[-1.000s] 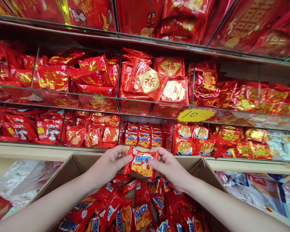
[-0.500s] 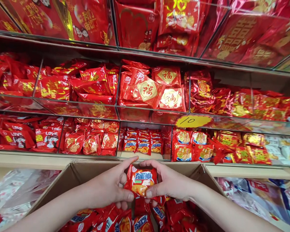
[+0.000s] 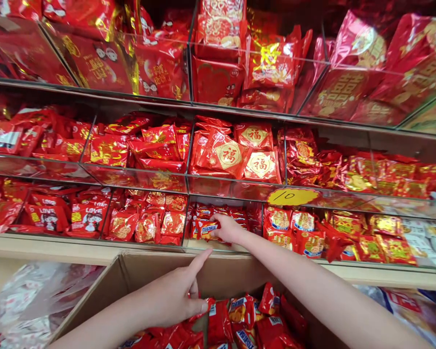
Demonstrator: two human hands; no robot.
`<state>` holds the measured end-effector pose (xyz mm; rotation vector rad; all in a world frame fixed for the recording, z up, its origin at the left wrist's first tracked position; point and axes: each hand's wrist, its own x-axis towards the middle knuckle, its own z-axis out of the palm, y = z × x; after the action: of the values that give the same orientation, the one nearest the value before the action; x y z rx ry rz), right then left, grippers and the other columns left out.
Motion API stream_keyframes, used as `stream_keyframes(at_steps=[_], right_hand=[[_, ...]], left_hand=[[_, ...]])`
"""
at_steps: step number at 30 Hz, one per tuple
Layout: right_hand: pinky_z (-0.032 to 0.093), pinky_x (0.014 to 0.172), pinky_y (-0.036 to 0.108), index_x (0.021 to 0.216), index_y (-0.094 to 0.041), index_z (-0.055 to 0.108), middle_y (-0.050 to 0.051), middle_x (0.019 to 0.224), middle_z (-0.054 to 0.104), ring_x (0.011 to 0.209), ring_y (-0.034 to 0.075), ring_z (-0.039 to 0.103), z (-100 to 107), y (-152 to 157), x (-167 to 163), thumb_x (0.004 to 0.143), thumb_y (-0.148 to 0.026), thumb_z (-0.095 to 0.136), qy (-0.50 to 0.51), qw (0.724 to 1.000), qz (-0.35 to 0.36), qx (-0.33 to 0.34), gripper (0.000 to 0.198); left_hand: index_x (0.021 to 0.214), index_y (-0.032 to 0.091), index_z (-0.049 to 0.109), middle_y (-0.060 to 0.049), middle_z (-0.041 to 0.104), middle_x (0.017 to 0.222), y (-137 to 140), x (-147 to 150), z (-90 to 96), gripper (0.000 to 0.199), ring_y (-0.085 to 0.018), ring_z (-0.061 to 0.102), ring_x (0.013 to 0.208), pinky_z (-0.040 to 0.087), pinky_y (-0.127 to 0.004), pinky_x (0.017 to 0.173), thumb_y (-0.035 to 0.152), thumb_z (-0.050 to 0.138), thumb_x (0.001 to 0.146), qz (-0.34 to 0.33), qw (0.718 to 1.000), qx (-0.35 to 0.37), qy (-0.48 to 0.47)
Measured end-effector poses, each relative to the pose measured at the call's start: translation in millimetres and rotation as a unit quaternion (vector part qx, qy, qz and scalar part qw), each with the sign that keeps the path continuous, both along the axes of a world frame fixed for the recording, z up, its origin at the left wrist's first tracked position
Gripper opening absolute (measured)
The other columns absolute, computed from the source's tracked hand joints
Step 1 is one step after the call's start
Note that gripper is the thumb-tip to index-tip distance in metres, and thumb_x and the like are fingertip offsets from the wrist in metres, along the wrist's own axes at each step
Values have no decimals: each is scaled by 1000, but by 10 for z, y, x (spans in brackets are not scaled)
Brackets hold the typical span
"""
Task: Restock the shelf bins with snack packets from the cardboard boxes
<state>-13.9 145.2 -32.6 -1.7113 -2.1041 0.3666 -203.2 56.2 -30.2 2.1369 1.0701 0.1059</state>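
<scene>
In the head view my right hand (image 3: 227, 229) reaches into the middle compartment of the lowest shelf. Its fingers are closed at the edge of a small red snack packet (image 3: 205, 230) with blue lettering. Similar packets stand in rows behind it, partly covered by my hand. My left hand (image 3: 179, 296) hovers over an open cardboard box (image 3: 156, 265), thumb and index finger apart, the other fingers partly hidden. Nothing shows in its grasp. Loose red packets (image 3: 220, 321) of the same sort lie in the box, close below the left thumb.
Clear dividers split the shelves into compartments of red and gold packets. A yellow price tag (image 3: 293, 196) marked 10 sits on the shelf edge above my right hand. Plastic-wrapped goods (image 3: 25, 310) lie left of the box, and a blue-and-white package (image 3: 403, 310) lies to the right.
Both hands were around the snack packet above the box. The right hand has carried it forward into the shelf compartment. The left has let go and stayed over the box. The view has tilted up slightly.
</scene>
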Motion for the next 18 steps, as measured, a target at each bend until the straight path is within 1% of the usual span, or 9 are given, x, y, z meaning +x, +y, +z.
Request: stream_keyframes(at_steps=[3,6,10,12,13,14,16,18], right_hand=[[42,72,27,98,-15,55,10,100,57,89,20,55,-101,93,-161,61,-25,66,-67,998,13,0,40],[42,70,29,97,-12,55,14,102,55,86,22,56,-139,109,-228,61,-24,65,-134,991,20,8,39],[42,70,29,93,-13,57,13,96,57,86,23,56,-122,124,-274,66,-27,60,-201,979,33,11,31],[42,69,29,92,-13,57,13,93,59,86,23,56,-111,140,-307,67,-27,59,-223,974,31,11,28],[43,69,29,91,-12,58,13,92,59,85,23,57,-109,147,-323,68,-26,58,-232,972,28,13,28],[43,68,28,91,-12,58,13,92,59,85,23,57,-110,153,-338,68,-26,58,-239,971,25,15,27],[44,65,28,92,-12,58,14,94,58,83,23,58,-115,157,-355,68,-26,59,-249,968,19,21,28],[44,63,28,94,-12,57,14,96,56,80,23,58,-99,146,-351,67,-29,61,-254,967,13,27,32]], left_hand=[[133,23,-8,1,59,78,-17,-19,-16,89,-13,52,63,36,-22,55,29,53,69,0,1000,-6,-4],[133,24,-9,1,60,78,-7,-35,-19,89,-14,53,64,36,-22,55,30,53,69,-14,1000,-4,-5],[132,25,-12,0,61,81,6,-44,20,88,-14,54,62,37,-22,53,31,51,70,-30,999,-7,8],[132,29,-9,-1,61,88,-12,-51,58,88,-15,55,65,39,-23,56,31,52,70,-55,998,-3,15],[132,31,-5,-2,61,91,-29,-56,77,87,-16,56,68,40,-24,58,32,54,68,-73,997,3,22],[133,33,3,-2,60,94,-49,-61,91,85,-17,56,72,40,-26,61,34,56,66,-92,995,9,31],[128,36,26,-4,61,96,-94,-70,98,73,-21,57,77,41,-29,64,38,59,63,-128,990,14,57],[115,35,48,-4,63,94,-128,-76,68,56,-24,58,79,42,-31,64,39,59,61,-148,986,12,79]])
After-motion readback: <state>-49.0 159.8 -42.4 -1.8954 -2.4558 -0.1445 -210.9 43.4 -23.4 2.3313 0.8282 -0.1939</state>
